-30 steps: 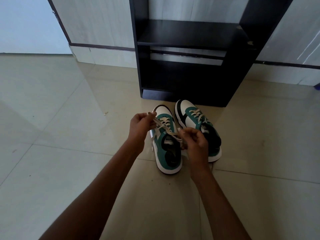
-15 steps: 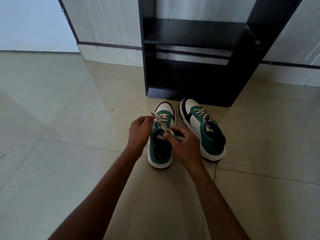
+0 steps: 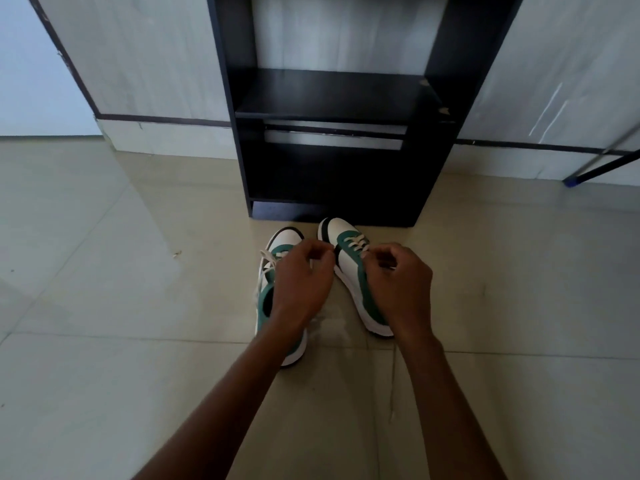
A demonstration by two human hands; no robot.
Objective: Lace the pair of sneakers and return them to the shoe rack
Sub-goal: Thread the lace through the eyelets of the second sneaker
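- Floor tiles (image 3: 104, 341) are spreading pale and glossy under everything.
- A dark shoe rack (image 3: 332, 109) is standing against the wall, its shelves holding nothing.
- The left sneaker (image 3: 268, 296) and right sneaker (image 3: 349, 261), green and white, are sitting side by side on the floor just in front of the rack, toes pointing toward it.
- The left hand (image 3: 304, 278) is hovering over the left sneaker with fingers curled closed; whether it is pinching a lace cannot be told.
- The right hand (image 3: 405, 282) is curling shut over the right sneaker, apparently pinching a thin lace (image 3: 393, 382) that is trailing down below the wrist.
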